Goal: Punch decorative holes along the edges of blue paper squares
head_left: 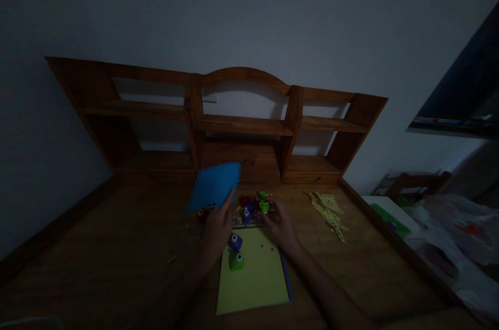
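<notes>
My left hand [219, 223] grips the lower right edge of a blue sheet [216, 184] with a row of small holes along its border. The sheet stands tilted above the tabletop. Between the thumb and fingers of my right hand [283, 226] is a small green one-eyed figure [264, 207]. Beside it lie purple [248, 212] and red figures [245, 199] among yellow scraps. A pale yellow sheet [255, 278] lies below my hands, over red and blue sheets. On it sit a purple figure [235, 241] and a green figure [236, 261]. Dim light hides fine detail.
A wooden shelf unit [244, 124] stands along the back of the wooden table [156, 236]. Punched-out yellow sheet remnants [329, 211] lie to the right. Past the table's right edge are a green sheet [390, 220] and plastic bags [460, 231].
</notes>
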The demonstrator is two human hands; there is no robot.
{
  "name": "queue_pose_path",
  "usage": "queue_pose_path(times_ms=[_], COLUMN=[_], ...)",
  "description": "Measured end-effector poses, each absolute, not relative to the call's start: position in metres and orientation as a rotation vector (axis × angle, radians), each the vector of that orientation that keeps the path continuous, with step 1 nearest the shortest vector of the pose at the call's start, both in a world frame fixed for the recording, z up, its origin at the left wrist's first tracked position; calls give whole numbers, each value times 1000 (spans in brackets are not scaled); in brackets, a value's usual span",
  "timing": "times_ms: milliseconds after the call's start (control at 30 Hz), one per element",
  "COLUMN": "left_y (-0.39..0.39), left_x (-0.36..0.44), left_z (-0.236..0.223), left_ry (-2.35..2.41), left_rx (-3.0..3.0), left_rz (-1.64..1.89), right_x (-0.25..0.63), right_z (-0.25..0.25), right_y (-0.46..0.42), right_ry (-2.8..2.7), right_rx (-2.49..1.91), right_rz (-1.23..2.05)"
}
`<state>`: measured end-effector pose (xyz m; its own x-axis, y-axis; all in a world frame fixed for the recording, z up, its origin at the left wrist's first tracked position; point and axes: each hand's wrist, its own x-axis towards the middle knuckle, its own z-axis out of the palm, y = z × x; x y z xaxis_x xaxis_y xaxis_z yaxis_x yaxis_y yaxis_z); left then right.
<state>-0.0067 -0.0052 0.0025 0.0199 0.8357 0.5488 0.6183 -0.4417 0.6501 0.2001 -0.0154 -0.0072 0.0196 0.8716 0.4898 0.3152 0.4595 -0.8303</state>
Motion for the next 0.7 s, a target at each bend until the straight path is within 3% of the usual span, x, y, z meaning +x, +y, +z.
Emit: queue_pose_path(times_ms=[333,700], left_y=[-3,-1], left_x=[-6,-6], left_z=[-3,-6], left_ry=[1492,1525], left_rx=[2043,2036], left_rz=[1394,1456], right_x=[203,202], right_z=[-8,-13], right_y=[-3,1], right_ry=[-1013,-961], right_rx=[-911,-893], right_rz=[1359,1297])
